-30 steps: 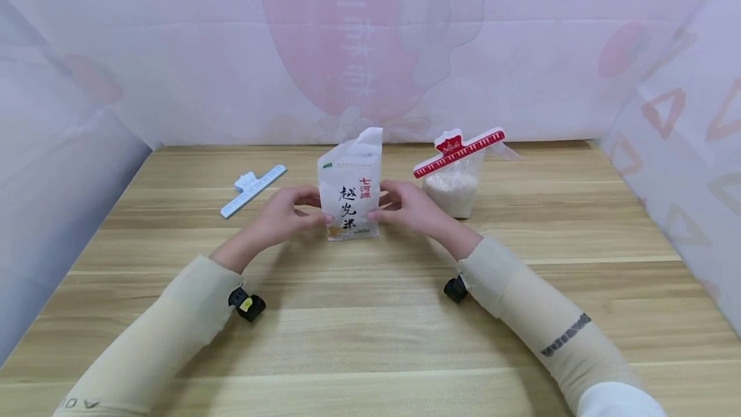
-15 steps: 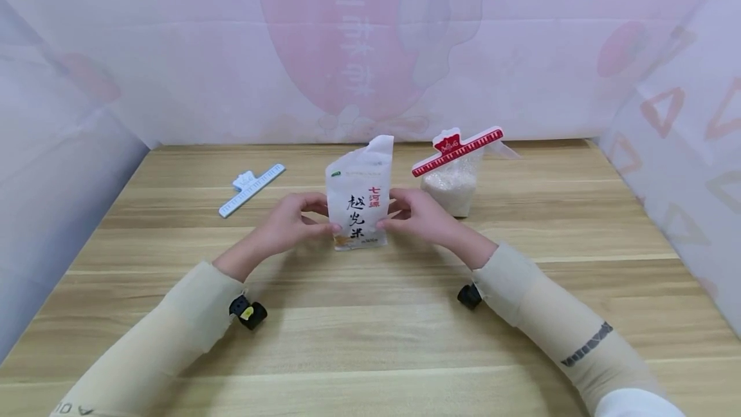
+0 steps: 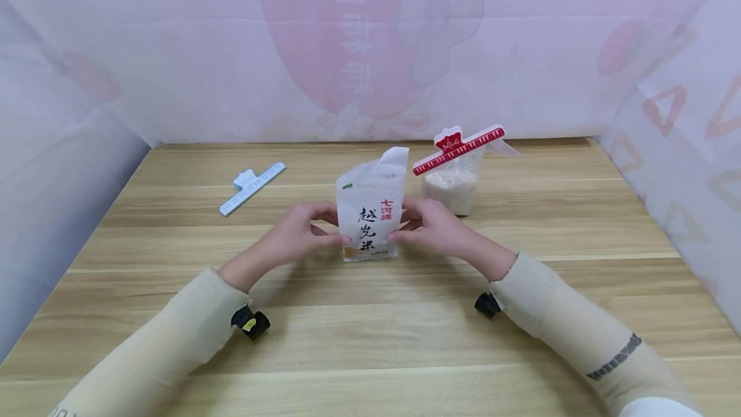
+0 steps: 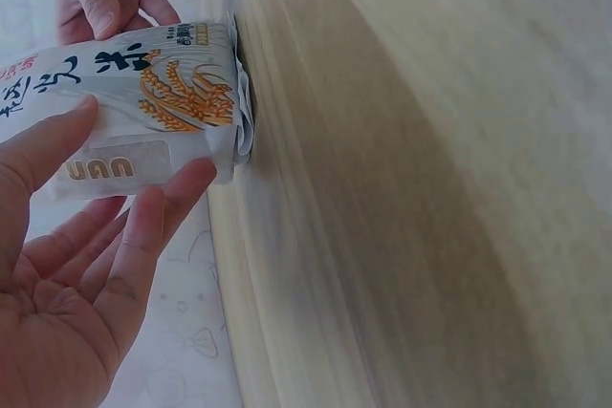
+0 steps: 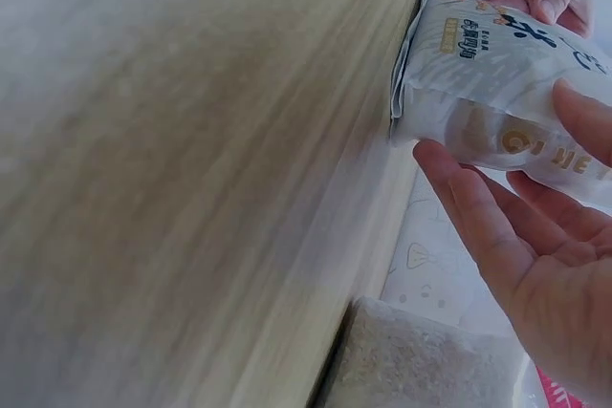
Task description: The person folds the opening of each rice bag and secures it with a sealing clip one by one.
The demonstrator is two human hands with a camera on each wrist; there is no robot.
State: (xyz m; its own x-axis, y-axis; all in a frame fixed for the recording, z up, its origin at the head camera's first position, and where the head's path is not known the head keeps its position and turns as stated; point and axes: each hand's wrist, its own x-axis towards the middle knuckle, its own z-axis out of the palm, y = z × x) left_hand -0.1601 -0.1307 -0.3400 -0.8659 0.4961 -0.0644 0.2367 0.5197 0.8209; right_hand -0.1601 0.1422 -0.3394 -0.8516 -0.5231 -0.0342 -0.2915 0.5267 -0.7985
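A white rice bag with black and red characters stands upright on the table, its top slanting up to a peak on the right. My left hand holds its left side, thumb on the front and fingers along the side and behind. On the opposite side my right hand grips it the same way. Both wrist views show the bag's lower end at the table; in the left one the thumb presses the printed front near an orange grain picture. The fingertips behind the bag are partly hidden in the head view.
Behind my right hand stands a clear bag of rice with a red and white sealing clip across its top. A light blue clip lies at the left of the wooden table. Printed cloth walls enclose the back and sides.
Both hands have brought the white rice bag nearer to me and a little to the right, still held between them. The clear bag and the blue clip have stayed in place.
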